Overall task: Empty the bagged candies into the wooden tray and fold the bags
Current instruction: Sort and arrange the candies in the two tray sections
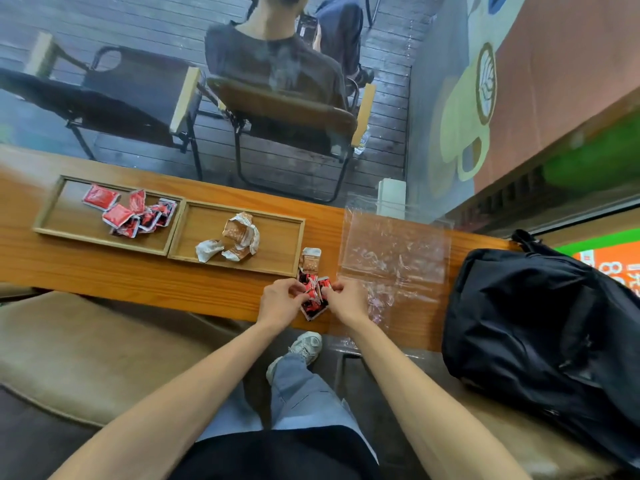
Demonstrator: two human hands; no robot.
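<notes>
On the wooden counter, my left hand (282, 299) and my right hand (346, 297) each pinch a small pile of red and black candy packets (313, 303) from either side. A brown and white candy packet (310, 259) lies just beyond the pile. Two wooden trays stand side by side to the left. The left tray (62, 223) holds several red packets (130, 211). The right tray (277, 244) holds brown and white packets (235, 242). Clear plastic bags (394, 251) lie flat and crumpled to the right of my hands.
A black backpack (540, 337) sits at the counter's right end. Beyond a glass pane, a person sits on a folding chair (287, 112) with an empty chair (114, 98) to its left. My crossed leg and shoe (306, 344) are under the counter.
</notes>
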